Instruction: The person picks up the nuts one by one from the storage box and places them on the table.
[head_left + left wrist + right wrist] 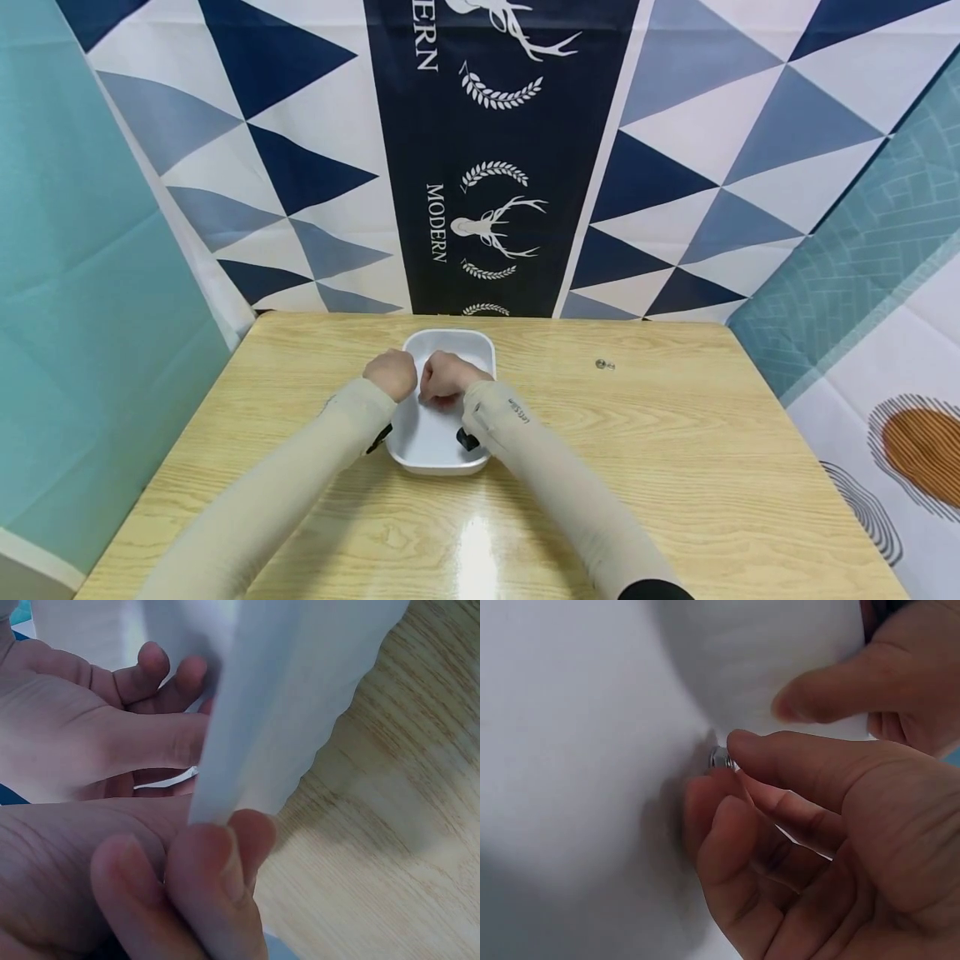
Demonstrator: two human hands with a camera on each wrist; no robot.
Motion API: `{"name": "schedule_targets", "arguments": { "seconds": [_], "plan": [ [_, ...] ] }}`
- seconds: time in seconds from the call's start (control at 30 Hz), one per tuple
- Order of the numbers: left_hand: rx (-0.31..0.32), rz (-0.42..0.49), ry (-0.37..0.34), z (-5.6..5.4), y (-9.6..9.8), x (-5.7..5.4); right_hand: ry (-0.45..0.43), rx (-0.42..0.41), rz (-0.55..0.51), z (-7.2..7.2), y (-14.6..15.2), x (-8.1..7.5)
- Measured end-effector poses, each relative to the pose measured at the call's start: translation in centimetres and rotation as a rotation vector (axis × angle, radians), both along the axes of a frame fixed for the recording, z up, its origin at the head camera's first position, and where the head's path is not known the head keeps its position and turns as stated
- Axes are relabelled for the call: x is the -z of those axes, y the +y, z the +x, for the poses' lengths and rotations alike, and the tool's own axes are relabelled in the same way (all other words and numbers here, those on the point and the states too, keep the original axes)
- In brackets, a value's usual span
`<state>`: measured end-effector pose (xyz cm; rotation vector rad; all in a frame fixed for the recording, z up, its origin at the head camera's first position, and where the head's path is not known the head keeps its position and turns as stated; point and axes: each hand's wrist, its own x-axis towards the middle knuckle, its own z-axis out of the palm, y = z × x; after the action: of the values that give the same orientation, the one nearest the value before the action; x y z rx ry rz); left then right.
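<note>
A white plastic basin (435, 454) with rounded corners sits near the table's far side. My left hand (392, 375) grips its left wall, the thumb (817, 697) inside and the fingers curled over the outer side. Inside the basin is my right hand (447, 375), close beside the left. Its thumb and forefinger pinch a small silver metal nut (720, 757) near the basin's inner wall. Only part of the nut shows between the fingertips; in the head view the hand hides it.
Small shiny metal pieces (604, 364) lie on the wooden table (637, 467), right of the basin. Behind the table hangs a patterned cloth (495, 167). A teal curtain (90, 275) runs along the left side.
</note>
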<state>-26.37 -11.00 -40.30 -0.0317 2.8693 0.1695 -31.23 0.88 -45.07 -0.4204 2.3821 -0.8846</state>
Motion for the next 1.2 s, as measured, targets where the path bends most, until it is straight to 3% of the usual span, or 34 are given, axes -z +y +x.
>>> {"name": "schedule_targets", "arguments": {
  "seconds": [0.73, 1.07, 1.2],
  "plan": [
    [-0.018, 0.015, -0.014, 0.2, -0.1, 0.0, 0.123, -0.045, 0.137, 0.8, -1.1, -0.5],
    [-0.009, 0.032, 0.003, 0.2, 0.0, -0.1, 0.143, -0.048, 0.093, 0.7, -0.7, -0.9],
    [-0.011, 0.032, -0.031, -0.1, -0.2, 0.1, 0.137, -0.049, 0.083, 0.7, -0.3, -1.3]
  ]
}}
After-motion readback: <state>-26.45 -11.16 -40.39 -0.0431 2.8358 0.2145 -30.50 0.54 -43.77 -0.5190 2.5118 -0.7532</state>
